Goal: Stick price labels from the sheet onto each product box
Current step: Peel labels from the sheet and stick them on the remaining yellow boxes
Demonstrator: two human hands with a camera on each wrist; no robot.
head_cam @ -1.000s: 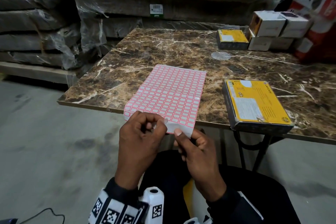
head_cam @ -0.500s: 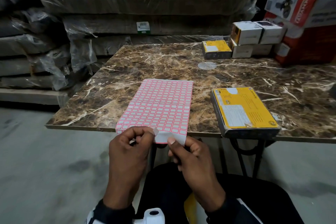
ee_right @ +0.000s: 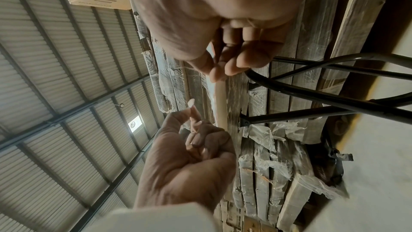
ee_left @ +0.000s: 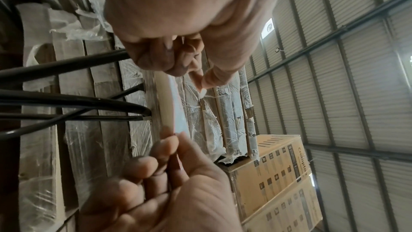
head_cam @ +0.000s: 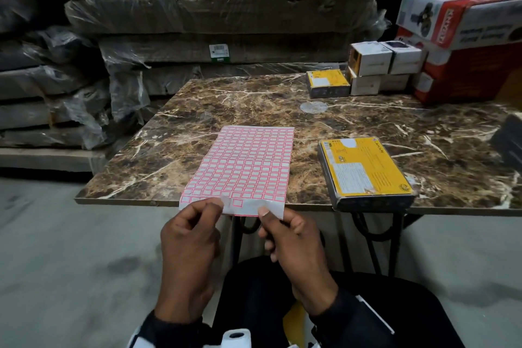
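The label sheet (head_cam: 248,167) lies on the marble table (head_cam: 197,110), its near end hanging past the front edge. The right hand (head_cam: 293,246) pinches that overhanging corner under its thumb; the left hand (head_cam: 189,237) pinches at the sheet's near edge beside it, and a small pale scrap shows at its fingertips in the wrist views, too blurred to tell whether it is a label. A yellow box (head_cam: 367,169) sits just right of the sheet. The far boxes (head_cam: 378,68) are soft, and a dark object at the right edge is cut off.
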